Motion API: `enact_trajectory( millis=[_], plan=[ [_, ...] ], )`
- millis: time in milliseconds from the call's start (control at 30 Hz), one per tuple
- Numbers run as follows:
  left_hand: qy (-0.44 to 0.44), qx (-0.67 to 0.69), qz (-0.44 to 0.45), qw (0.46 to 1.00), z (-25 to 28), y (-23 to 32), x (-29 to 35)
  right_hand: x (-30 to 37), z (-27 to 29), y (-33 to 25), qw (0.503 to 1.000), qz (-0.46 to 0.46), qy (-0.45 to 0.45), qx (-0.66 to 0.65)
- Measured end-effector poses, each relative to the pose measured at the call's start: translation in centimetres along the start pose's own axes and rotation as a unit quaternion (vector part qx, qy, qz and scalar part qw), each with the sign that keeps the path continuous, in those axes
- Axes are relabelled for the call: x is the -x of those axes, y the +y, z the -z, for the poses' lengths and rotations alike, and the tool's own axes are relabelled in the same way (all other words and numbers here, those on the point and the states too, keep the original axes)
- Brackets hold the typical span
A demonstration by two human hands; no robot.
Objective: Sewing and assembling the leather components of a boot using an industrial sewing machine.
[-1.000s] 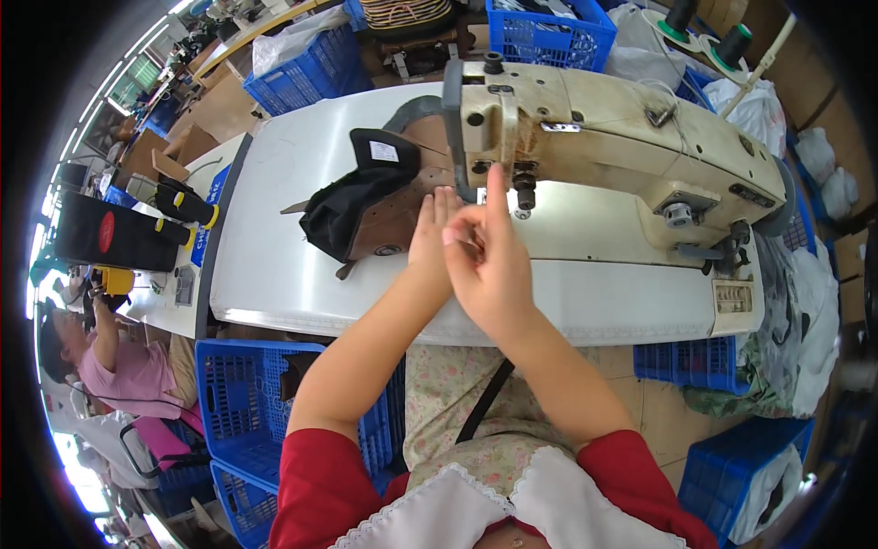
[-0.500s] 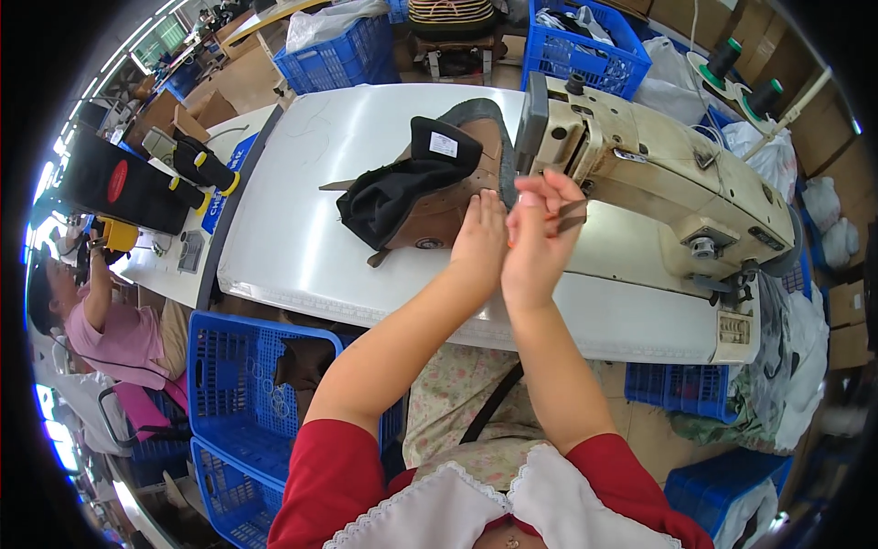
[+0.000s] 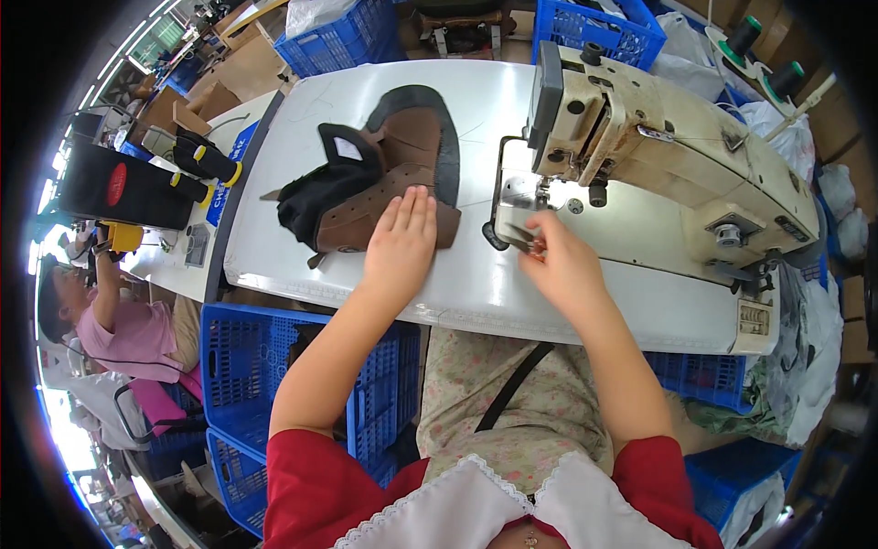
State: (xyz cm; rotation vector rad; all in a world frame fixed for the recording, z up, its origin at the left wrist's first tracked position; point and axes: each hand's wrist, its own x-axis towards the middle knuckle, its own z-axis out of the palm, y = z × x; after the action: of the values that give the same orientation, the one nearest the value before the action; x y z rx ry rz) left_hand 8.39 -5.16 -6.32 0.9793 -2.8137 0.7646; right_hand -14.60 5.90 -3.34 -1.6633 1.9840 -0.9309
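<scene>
On the white table lies a brown shoe upper (image 3: 352, 209) with dark grey edging, a black lining (image 3: 306, 203) and a small white label (image 3: 347, 148). My left hand (image 3: 402, 238) rests flat on its near part, fingers stretched out side by side. To the right, close to the needle area of the sewing machine (image 3: 631, 137), my right hand (image 3: 567, 270) is closed round small metal thread snips (image 3: 523, 242). Their blades point left over the machine's plate, apart from the upper; the fingers hide most of the handle.
Blue crates (image 3: 274, 366) stand below the table at the left, and another blue crate (image 3: 599, 37) is behind the machine. Thread cones (image 3: 743, 37) stand at the back right. A co-worker in a pink shirt (image 3: 128, 329) sits at another table on the left.
The shoe upper has moved left, away from the machine, with my left hand on it. My hands have come apart, and the snips are now lower, by the needle plate.
</scene>
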Motion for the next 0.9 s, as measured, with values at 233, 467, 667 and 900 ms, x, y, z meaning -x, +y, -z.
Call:
enact_trajectory(
  millis=[233, 467, 667, 900],
  plan=[
    [0.053, 0.014, 0.025, 0.998, 0.4, -0.4, 1.4, -3.5, -4.2, -1.1, 0.983, 0.141, 0.019, 0.113],
    [0.076, 0.010, 0.025, 0.997, 0.6, -0.5, 1.6, -4.4, -5.0, -2.8, 0.952, 0.159, 0.041, 0.258],
    [0.079, 0.013, 0.021, 0.997, 0.8, -0.5, 1.5, -5.0, -5.5, -3.1, 0.948, 0.174, 0.028, 0.265],
    [0.085, 0.004, 0.017, 0.996, 0.7, -0.4, 1.4, -5.2, -5.9, -3.0, 0.950, 0.173, 0.029, 0.260]
  ],
)
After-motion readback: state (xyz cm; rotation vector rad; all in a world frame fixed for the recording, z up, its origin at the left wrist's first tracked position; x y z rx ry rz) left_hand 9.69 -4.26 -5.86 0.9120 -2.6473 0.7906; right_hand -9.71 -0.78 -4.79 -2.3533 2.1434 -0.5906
